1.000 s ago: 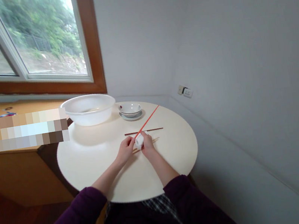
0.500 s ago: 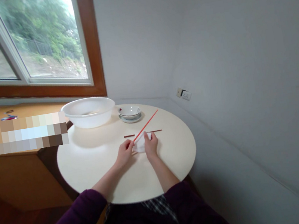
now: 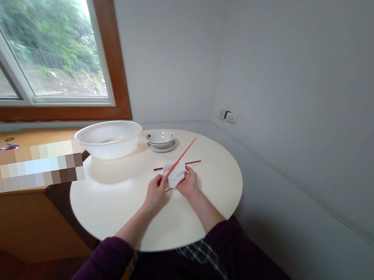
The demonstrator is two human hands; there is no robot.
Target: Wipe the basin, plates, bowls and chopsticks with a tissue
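Observation:
My left hand point(image 3: 156, 191) is closed around the lower end of a red chopstick point(image 3: 184, 152), which slants up and to the right. A white cloth point(image 3: 176, 175) lies spread behind the chopstick, and my right hand point(image 3: 188, 181) grips its right side from below. Behind the cloth, a dark brown chopstick point(image 3: 193, 162) lies crosswise on the table, its middle hidden. Near my left fingertips, the end of a thin light-brown stick point(image 3: 169, 189) shows under the cloth; I cannot tell whether it is held.
The round cream table point(image 3: 112, 208) carries a large white plastic basin point(image 3: 112, 147) at the back left. Beside it stand stacked white bowls and a plate point(image 3: 161, 141). A wooden desk point(image 3: 30, 136) adjoins at the left. The grey wall point(image 3: 272, 98) with a socket point(image 3: 230, 117) is at the right.
My right hand has turned from thumb on top to palm up beneath the cloth. The cloth has opened out under the red chopstick. My left hand keeps its grip.

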